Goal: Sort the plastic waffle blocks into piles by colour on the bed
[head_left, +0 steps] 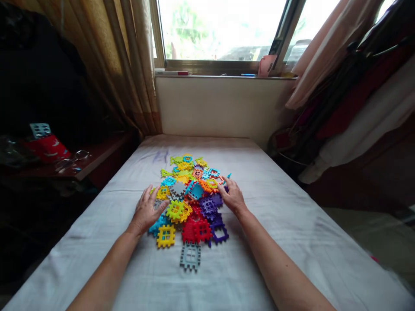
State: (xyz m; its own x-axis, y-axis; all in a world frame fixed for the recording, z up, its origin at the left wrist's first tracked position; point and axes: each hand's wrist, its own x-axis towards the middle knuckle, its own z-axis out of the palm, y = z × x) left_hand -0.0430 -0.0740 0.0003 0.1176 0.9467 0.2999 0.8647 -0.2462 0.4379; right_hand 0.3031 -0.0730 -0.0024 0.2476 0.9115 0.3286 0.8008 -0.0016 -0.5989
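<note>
A heap of flat, notch-edged plastic building blocks lies in the middle of the white sheet (129,242). My left hand (146,211) is at the heap's left side, fingers spread, near a lime-green block (175,210) and a yellow window block (166,236). On the right side my right hand (232,195) has its fingers apart, close to the purple blocks (208,207) and the orange ones. Red blocks (197,230) sit at the near side of the heap. Nearest me lies a grey window block (190,256). I see nothing held in either hand.
Beyond the bed's far edge is a wall under a window, with a pink cup (266,65) on the sill. To the left, a dark red table (94,157) bears a red box (48,147) and glasses (73,160). Clothes (363,125) hang at the right.
</note>
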